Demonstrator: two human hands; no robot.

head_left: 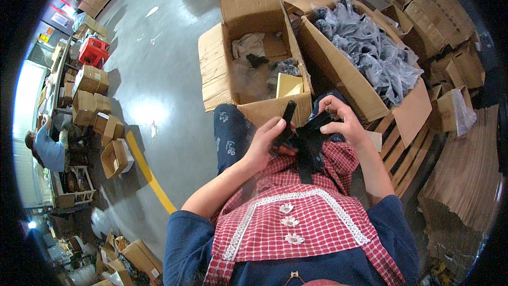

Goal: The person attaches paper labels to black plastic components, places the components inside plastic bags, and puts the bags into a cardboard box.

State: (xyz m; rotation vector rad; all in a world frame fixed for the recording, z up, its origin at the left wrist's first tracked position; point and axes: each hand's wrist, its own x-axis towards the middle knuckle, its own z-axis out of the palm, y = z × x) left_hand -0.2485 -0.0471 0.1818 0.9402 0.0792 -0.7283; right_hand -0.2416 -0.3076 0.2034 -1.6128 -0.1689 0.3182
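Note:
Over my lap, my left hand [266, 139] closes its fingers round a black strap-like piece whose rounded end sticks up past the thumb. My right hand [344, 121] pinches the other side of the same black item [308, 140]. A flat black band hangs from it onto the red checked apron [296, 206]. Its exact kind cannot be made out, as the fingers and dark folds hide much of it. Just ahead of my knees stands an open cardboard box [216, 69] with a few dark pieces, clear plastic and a pale yellow block inside.
To the right, a larger carton [344, 66] is heaped with clear plastic bags [365, 47] holding dark items. Beside it lie a wooden pallet [410, 153] and stacked flat cardboard [460, 175]. At far left another person [47, 145] sits by a bench; a yellow line [151, 172] marks the floor.

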